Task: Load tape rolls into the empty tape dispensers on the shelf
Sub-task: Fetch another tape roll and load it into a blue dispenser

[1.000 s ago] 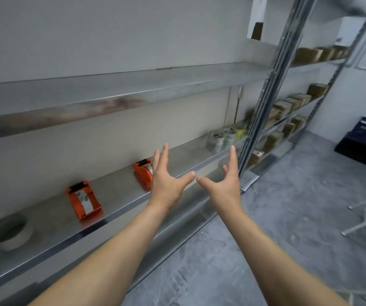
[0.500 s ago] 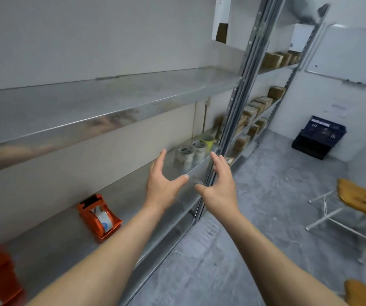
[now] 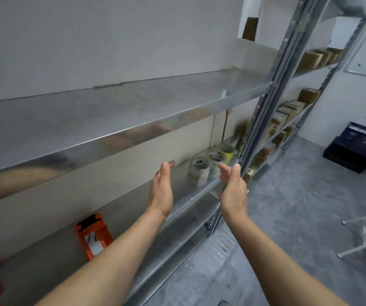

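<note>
Both hands have turned from palms-down to palms facing each other, and the person has moved along the shelf (image 3: 199, 195) toward the tape rolls (image 3: 199, 171), which now sit much closer. Left hand (image 3: 161, 191) and right hand (image 3: 233, 191) are open, fingers spread, holding nothing, and frame the rolls from either side without touching them; a pickup looks imminent. Three rolls stand flat in a row, cores pointing up, the row running back toward the upright post. One orange dispenser (image 3: 93, 235) lies behind the left forearm, its length running toward the wall.
</note>
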A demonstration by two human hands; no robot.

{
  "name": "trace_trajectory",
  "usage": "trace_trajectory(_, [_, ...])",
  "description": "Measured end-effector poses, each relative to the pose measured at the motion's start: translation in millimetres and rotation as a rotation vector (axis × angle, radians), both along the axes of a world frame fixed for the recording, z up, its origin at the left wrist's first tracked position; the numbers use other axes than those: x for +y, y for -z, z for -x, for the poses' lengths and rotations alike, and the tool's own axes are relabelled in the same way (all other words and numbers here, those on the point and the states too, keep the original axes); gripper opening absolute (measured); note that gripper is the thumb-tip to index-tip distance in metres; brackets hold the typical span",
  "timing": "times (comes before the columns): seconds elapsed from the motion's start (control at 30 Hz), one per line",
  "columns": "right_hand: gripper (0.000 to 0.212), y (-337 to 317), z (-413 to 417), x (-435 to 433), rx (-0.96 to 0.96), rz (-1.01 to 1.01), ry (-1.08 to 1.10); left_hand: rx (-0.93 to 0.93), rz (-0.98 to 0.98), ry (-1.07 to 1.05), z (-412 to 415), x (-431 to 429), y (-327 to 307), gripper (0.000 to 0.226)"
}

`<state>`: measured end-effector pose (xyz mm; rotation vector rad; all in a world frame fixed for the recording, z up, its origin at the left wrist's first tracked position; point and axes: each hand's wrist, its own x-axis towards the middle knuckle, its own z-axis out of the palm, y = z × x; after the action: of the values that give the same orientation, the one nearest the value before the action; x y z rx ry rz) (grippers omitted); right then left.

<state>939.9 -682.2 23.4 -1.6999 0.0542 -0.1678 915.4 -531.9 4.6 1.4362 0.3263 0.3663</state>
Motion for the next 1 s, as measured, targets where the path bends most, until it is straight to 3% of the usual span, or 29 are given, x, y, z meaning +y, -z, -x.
trace_trajectory(0.13, [0.082,6.9,-48.4,-1.5,0.030,-0.042,-0.026,0.029,0.022,-0.048,-32.9,-0.4,1.0,0.061])
trace_trajectory(0.23, [0.068,16.1,-88.8,-6.1,0.072,-0.079,-0.090,0.082,0.101,-0.058,-62.9,-7.9,1.8,0.053])
trace_trajectory(0.37, [0.064,28.2,-142.9,-17.2,0.127,-0.051,-0.209,0.140,0.213,-0.055,-98.9,-24.8,1.4,0.085])
trace_trajectory(0.47, [0.070,39.3,-177.5,-24.1,0.199,0.004,-0.285,0.176,0.276,-0.112,-122.1,-37.7,2.6,0.086])
trace_trajectory(0.53, [0.087,45.4,-200.1,-27.3,0.208,0.115,-0.305,0.196,0.289,-0.157,-135.7,-42.3,3.1,0.076])
trace_trajectory(0.67, [0.058,58.9,-239.3,-31.5,0.192,0.470,-0.495,0.240,0.261,-0.242,-155.1,-46.7,7.1,0.061])
trace_trajectory(0.9, [0.057,97.2,-272.5,-13.8,0.252,0.857,-0.767,0.297,0.261,-0.355,-163.3,-47.0,11.0,0.060])
trace_trajectory(1.0, [0.059,113.2,-276.4,-8.1,0.304,0.930,-0.851,0.317,0.270,-0.397,-159.6,-45.2,13.0,0.059])
